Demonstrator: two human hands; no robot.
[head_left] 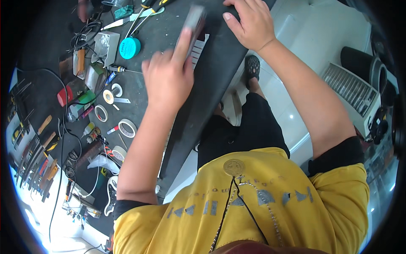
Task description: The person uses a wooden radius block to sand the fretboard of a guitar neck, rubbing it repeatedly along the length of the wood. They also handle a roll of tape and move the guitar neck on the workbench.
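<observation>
My left hand (169, 78) is closed around a long, narrow, dark tool with a shiny grey end (196, 17). Its index finger lies stretched along the tool, which is smeared by motion, so its kind cannot be made out. Beneath the tool and beside the hand, a pale strip with dark cross lines (197, 53) lies on the dark bench (220, 80) near its edge. My right hand (253, 25) is at the bench's edge, thumb apart from the fingers, with nothing seen in it; its fingertips run to the top of the view.
Left of my left hand are a turquoise round tub (130, 48), a screwdriver (117, 68), a wire spool (112, 94), tape rolls (127, 128) and a clear plastic box (105, 45). Several hand tools (40, 165) stand at the far left. A white slatted appliance (351, 89) stands on the right.
</observation>
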